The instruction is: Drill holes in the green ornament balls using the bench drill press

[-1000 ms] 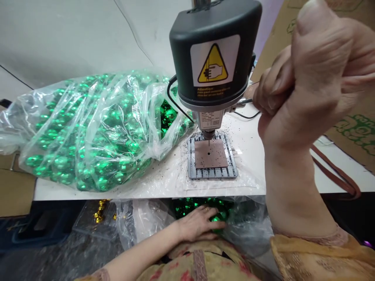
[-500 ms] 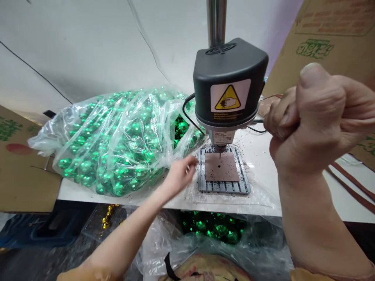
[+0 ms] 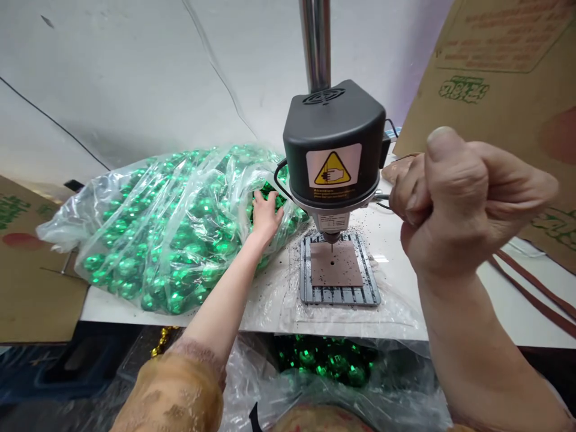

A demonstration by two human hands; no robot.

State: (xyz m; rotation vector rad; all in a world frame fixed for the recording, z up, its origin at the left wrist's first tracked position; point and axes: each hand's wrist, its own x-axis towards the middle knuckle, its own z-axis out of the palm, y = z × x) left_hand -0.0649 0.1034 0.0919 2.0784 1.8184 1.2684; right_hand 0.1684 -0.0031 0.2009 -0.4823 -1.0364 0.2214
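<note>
My left hand reaches into the opening of a clear plastic bag, its fingers spread over the shiny green faceted balls inside. My right hand is closed in a fist around the feed lever of a small black bench drill press; the lever's grip is hidden by my fingers. Below the chuck, the thin drill bit points down above a brown square pad with a dark hole. That pad lies on the slotted grey base plate, strewn with dark shavings.
Below the table edge, an open plastic bag holds more green balls. Cardboard boxes stand at left and right. Brown straps lie on the white table at right. A metal column rises behind the drill.
My left hand has moved from beside the base plate up and left into the bag's opening, fingers spreading. My right hand stays on the lever. The view has shifted slightly.
</note>
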